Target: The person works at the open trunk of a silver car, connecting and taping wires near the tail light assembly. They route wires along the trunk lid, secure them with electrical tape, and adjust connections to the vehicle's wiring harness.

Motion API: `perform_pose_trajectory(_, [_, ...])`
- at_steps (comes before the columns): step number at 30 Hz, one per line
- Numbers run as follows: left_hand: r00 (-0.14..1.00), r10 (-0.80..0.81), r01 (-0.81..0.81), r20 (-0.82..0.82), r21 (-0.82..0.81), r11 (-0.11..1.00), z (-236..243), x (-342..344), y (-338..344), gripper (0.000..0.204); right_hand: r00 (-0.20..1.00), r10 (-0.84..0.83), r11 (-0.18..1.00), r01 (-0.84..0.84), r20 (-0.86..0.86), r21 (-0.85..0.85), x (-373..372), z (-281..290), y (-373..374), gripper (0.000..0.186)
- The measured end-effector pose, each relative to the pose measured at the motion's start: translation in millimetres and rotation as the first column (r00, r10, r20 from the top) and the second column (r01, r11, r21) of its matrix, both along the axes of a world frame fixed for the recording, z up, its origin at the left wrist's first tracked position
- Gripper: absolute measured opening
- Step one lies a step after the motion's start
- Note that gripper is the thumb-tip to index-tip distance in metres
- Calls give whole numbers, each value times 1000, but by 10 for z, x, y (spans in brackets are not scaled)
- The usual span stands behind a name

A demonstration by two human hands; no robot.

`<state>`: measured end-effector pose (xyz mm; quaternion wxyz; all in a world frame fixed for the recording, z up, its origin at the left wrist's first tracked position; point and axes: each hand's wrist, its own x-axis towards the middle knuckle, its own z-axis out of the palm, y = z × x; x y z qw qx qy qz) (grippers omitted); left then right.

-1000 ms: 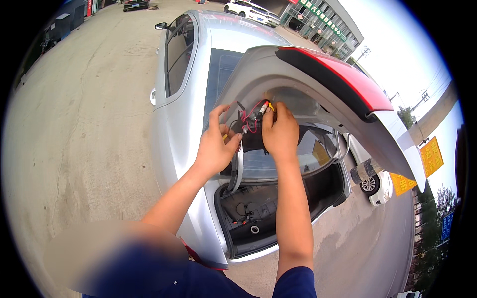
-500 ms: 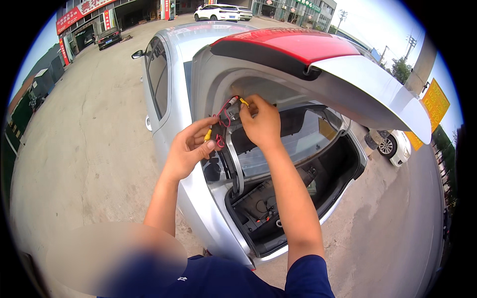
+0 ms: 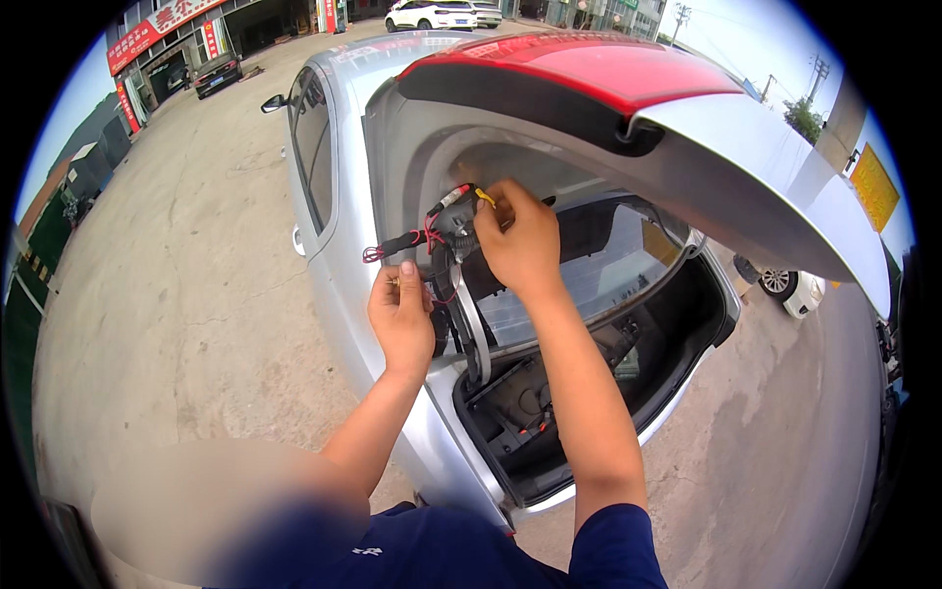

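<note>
My right hand (image 3: 517,236) is closed in a pinch on a yellow cable plug (image 3: 486,198) inside the raised trunk lid. A black cable with a red and silver connector (image 3: 452,196) runs up beside that plug. Lower and to the left, my left hand (image 3: 402,319) pinches a small plug (image 3: 392,282) whose thin metallic tip pokes out; its body is hidden by the fingers. Between the hands hangs a bundle of red and black wires (image 3: 432,236), with a loop (image 3: 372,254) sticking out left, above my left hand.
Over my hands stands the open trunk lid (image 3: 589,93) of a silver car, with a red lamp strip. Below is the open trunk (image 3: 530,412), holding dark trim and cables. The lid's hinge arm (image 3: 475,334) rises beside my left hand. Other cars are parked farther off.
My left hand has turned, its fingers closing around the plug so its yellow body no longer shows. The wire bundle now stretches out leftward. My right hand keeps its pinch.
</note>
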<state>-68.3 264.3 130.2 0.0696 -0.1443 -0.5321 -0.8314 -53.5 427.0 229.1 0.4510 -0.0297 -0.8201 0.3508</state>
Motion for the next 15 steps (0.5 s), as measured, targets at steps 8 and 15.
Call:
perform_pose_trajectory(8, [751,-108,-239,-651,-421,875,614,204,309,19,979,149,976,-123,139,-179,-26,29,155,14])
perform_pose_trajectory(15, [768,0,-306,-641,-367,878,918,-30,273,16,865,473,733,-281,168,-620,-63,231,324,12])
